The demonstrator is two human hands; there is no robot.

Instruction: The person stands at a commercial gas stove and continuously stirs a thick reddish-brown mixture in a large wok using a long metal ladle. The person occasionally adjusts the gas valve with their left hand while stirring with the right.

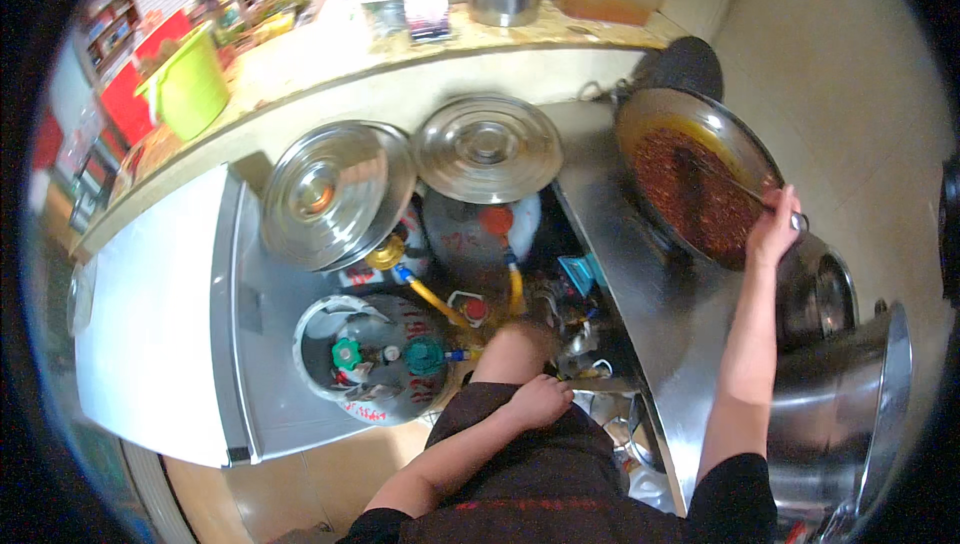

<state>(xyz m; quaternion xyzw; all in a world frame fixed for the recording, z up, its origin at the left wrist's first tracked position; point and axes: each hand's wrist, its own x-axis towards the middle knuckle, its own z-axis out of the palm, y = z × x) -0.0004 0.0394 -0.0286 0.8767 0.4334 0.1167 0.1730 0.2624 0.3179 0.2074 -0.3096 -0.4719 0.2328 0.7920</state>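
In the head view a wide wok [739, 120] stands at the right end of the steel counter, holding a dark red, oily sauce [694, 195]. My right hand [774, 229] grips the handle of a ladle or spatula [731, 185] over the near rim. Its far end goes into the sauce, so the head of the tool is hidden. My left hand [541, 400] rests on my thigh, fingers curled, with nothing visible in it. Close by it is a gas cylinder [390, 319] with a green valve knob [346, 354].
Two round steel lids [489, 146] [322, 191] lie over more gas cylinders with yellow hoses [435, 300]. At right stands a large steel pot [832, 409]. A white-topped freezer [154, 349] is at left. The ledge behind bears a lidded pot [504, 0] and a green bucket [191, 86].
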